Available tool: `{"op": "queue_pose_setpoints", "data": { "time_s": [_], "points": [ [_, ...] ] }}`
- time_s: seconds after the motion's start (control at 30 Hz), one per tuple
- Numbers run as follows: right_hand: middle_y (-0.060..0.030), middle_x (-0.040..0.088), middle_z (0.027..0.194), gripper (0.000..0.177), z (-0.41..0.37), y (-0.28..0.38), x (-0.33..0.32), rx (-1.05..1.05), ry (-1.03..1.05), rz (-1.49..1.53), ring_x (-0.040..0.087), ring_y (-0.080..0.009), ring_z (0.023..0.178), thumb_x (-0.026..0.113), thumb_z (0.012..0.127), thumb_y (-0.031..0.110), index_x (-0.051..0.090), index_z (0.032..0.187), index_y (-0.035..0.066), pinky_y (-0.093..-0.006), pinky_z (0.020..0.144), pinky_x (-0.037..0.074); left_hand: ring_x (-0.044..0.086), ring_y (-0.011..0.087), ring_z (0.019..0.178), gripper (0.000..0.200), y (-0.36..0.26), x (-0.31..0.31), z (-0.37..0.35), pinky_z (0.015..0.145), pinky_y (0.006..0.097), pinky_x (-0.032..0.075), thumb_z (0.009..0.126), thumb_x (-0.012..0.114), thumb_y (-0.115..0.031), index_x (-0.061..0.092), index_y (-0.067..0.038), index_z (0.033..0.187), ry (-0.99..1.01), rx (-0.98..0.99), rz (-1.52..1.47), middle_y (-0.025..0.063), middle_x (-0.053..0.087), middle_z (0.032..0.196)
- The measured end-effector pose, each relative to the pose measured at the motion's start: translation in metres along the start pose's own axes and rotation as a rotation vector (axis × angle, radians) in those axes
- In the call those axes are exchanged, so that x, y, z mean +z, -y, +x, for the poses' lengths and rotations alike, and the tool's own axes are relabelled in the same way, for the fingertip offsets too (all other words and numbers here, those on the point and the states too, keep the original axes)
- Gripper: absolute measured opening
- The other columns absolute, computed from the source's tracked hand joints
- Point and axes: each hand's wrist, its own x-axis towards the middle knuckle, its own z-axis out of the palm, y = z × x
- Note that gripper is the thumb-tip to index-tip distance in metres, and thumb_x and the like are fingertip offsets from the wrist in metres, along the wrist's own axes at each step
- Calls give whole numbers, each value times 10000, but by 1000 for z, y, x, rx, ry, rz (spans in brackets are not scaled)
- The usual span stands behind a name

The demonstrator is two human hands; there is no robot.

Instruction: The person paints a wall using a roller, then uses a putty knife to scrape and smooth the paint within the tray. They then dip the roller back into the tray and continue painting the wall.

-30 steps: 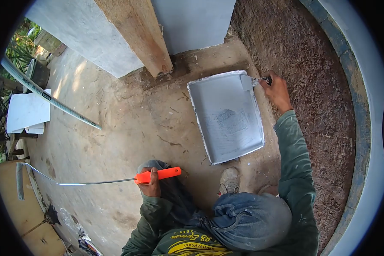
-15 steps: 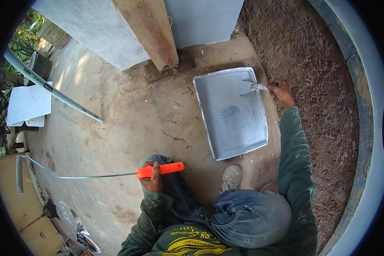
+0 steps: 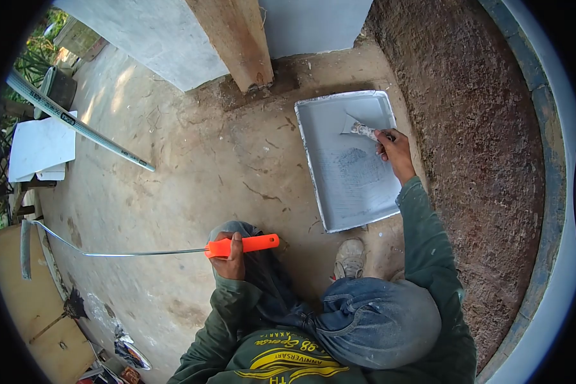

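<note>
My left hand (image 3: 232, 258) is closed around the orange handle of a paint roller (image 3: 257, 242), above my knee. Its thin metal rod runs far to the left and ends in a narrow grey roller sleeve (image 3: 25, 249). In my right hand (image 3: 397, 153) is a paint-crusted scraper (image 3: 363, 130), gripped by its handle. The scraper's flat, flaring blade points left, over the upper part of a paint tray (image 3: 308, 169). This shallow rectangular tray lies on the floor with grey-white paint in it, and a darker ribbed patch shows near its middle.
A wooden post (image 3: 240, 45) stands beyond the tray against grey-white walls (image 3: 313, 29). Rough brown ground (image 3: 480, 160) borders the right. A hose-like pipe (image 3: 86, 128) slants in from the upper left. White boards (image 3: 41, 147) lie at the left. My shoe (image 3: 350, 257) is just below the tray.
My right hand has moved left with the scraper, from the tray's right rim to over its inside. The left hand still holds the roller in nearly the same place.
</note>
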Motion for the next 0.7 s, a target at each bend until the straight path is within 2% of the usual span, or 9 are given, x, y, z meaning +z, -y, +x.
{"op": "queue_pose_setpoints", "data": {
  "time_s": [0.2, 0.3, 0.53, 0.67, 0.7],
  "points": [
    [-50, 671, 740, 252, -9, -6, 32, -21, 8, 36, 653, -121, 599, 724, 972, 244, 673, 1016, 2, -253, 482, 440, 457, 92, 679, 266, 4, -1, 0, 645, 292, 377, 960, 711, -220, 623, -23, 805, -7, 41, 64, -19, 524, 711],
    [-54, 691, 803, 252, -16, 0, 49, -19, 35, 40, 698, -137, 668, 712, 980, 237, 672, 1067, 4, -255, 517, 457, 459, 93, 680, 269, 0, 1, -1, 645, 293, 377, 960, 712, -225, 622, -23, 806, -21, 28, 37, -20, 520, 711],
    [-47, 694, 845, 261, -24, -2, 45, 74, 52, 224, 698, -116, 701, 720, 986, 256, 685, 1092, 19, -236, 541, 457, 461, 94, 684, 276, 5, -3, -1, 648, 294, 379, 961, 712, -233, 618, -22, 810, -8, 36, 32, -21, 518, 712],
    [-51, 692, 842, 265, -37, 19, 28, 2, 25, 183, 692, -104, 701, 714, 993, 266, 688, 1095, 22, -232, 523, 451, 461, 92, 683, 274, 3, -2, -1, 649, 290, 379, 962, 711, -239, 621, -24, 818, 9, 8, 1, -21, 520, 716],
    [-51, 694, 833, 271, -41, 27, 24, -88, 8, 125, 693, -105, 698, 713, 994, 267, 685, 1097, 17, -230, 513, 449, 461, 92, 683, 274, 2, -2, 0, 649, 290, 379, 962, 711, -239, 621, -24, 818, 8, 7, 1, -21, 520, 716]
  ]
}}
